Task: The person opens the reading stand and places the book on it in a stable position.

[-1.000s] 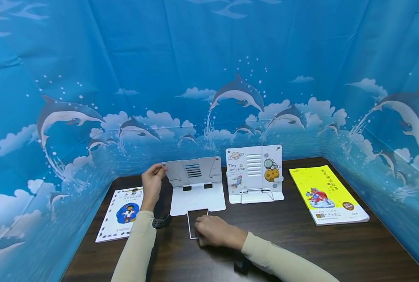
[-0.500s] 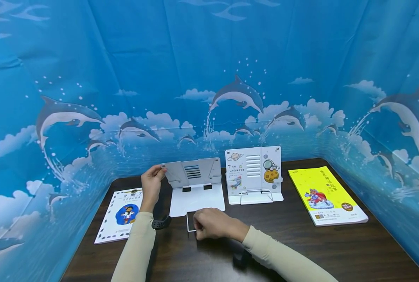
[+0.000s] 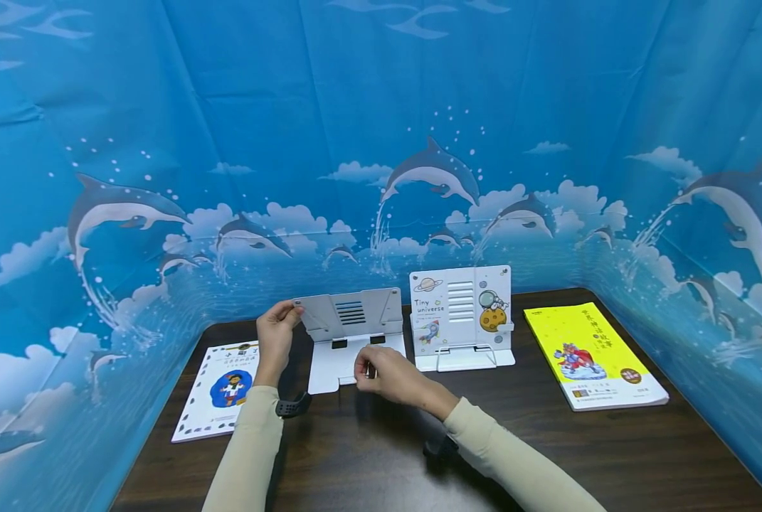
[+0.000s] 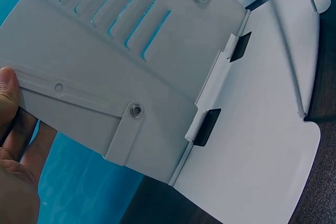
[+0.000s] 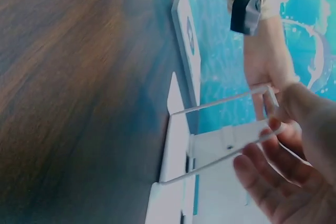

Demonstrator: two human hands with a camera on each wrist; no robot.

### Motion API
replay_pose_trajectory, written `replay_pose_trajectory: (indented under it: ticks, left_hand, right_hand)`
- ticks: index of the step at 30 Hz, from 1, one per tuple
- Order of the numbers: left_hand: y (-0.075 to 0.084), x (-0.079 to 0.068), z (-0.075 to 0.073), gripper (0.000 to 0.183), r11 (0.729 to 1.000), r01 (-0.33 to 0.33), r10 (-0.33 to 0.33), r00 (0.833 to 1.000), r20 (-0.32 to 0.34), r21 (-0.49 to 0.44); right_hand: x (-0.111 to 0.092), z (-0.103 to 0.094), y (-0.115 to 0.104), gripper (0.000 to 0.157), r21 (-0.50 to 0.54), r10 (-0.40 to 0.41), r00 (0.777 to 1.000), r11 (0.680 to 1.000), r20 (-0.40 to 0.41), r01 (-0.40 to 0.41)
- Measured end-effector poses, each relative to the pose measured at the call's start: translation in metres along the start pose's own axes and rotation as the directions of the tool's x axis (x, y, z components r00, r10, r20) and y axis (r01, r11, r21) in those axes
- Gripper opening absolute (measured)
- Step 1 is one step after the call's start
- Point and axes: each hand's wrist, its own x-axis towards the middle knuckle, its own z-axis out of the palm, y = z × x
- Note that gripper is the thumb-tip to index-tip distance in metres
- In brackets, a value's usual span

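A white metal book stand point(image 3: 355, 311) stands unfolded, its slotted back plate raised and its base plate point(image 4: 252, 124) flat on the table. My left hand point(image 3: 274, 343) grips the back plate's upper left corner, thumb on the near face, fingers behind. At the base's front edge, my right hand point(image 3: 398, 378) pinches the end of a hinged wire frame point(image 5: 223, 99), its two arms rising from the base. In the head view, this hand covers most of the wire.
A second book stand point(image 3: 462, 313) with space drawings stands just right. A white book point(image 3: 217, 387) lies left, a yellow book point(image 3: 597, 355) right, both on the dark wooden table point(image 3: 457, 434). A dolphin-print curtain point(image 3: 381, 142) surrounds the table.
The wire frame, flat on the table in front of the base before, has swung up with my right hand, which moved up and away toward the stand. The left hand has stayed put.
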Motion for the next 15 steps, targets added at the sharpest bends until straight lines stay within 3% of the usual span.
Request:
replay_pose_trajectory:
  ticks: [6, 15]
  left_hand:
    - [0.002, -0.001, 0.0, 0.017, 1.0, 0.014, -0.014, 1.0, -0.001, 0.002]
    - [0.001, -0.003, 0.0, 0.017, 0.999, 0.033, -0.033, 0.999, -0.006, -0.008]
  right_hand:
    - [0.007, 0.009, 0.012, 0.003, -0.002, 0.085, 0.985, 0.996, -0.15, -0.086]
    - [0.015, 0.025, 0.037, 0.007, 0.02, 0.209, 0.966, 0.978, -0.153, -0.209]
